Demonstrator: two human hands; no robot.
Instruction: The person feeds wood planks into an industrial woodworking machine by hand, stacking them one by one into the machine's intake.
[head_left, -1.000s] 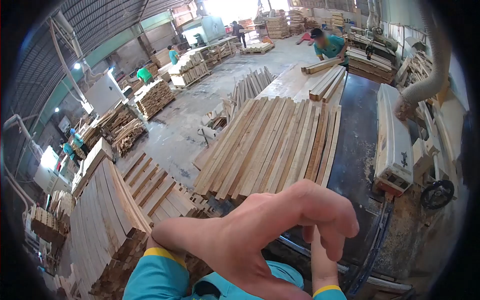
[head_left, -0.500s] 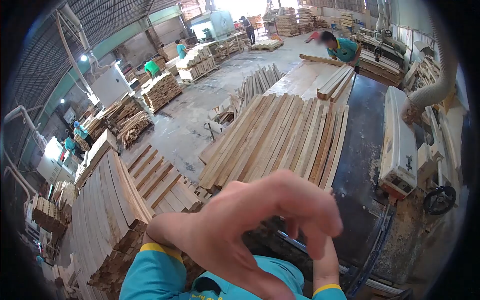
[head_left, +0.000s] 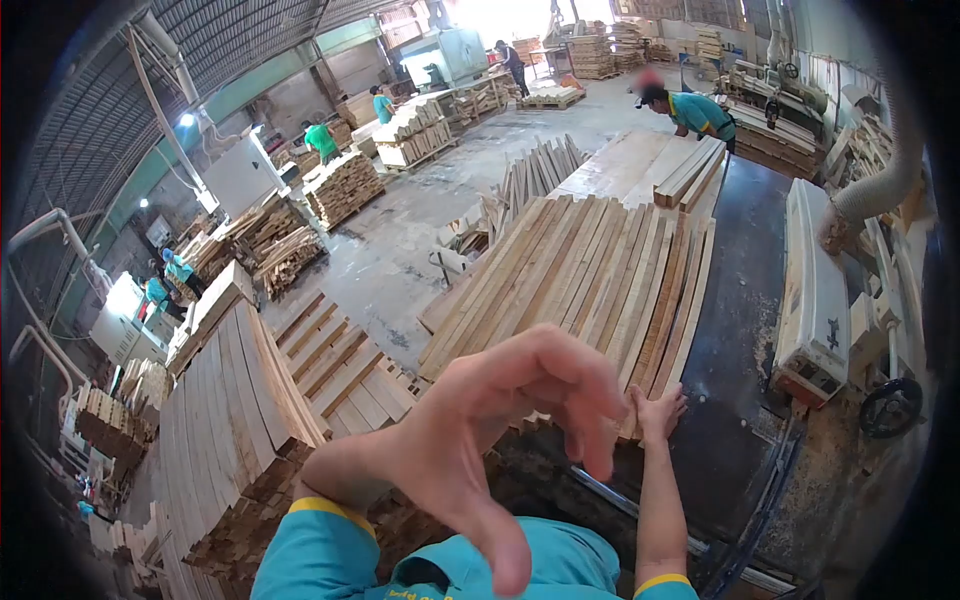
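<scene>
My left hand (head_left: 500, 410) is raised close to the camera, its fingers curled and its thumb well apart. Nothing is between them. Behind it, a row of long wooden strips (head_left: 560, 265) lies side by side on the machine table. At the near right end of this row, my right hand (head_left: 657, 411) has its thumb and fingers around the end of the outermost strips. My left hand covers part of the near ends of the row.
A dark machine bed (head_left: 740, 260) runs along the right, beside a white machine housing (head_left: 812, 290) and a black handwheel (head_left: 890, 405). Stacked boards (head_left: 230, 390) stand at my left. Across the table, a co-worker (head_left: 695, 112) bends near a few more strips (head_left: 690, 170).
My right hand has come into view at the strip ends. My left hand has moved slightly left, its thumb now visible. The co-worker leans lower, and the crosswise board there is no longer visible.
</scene>
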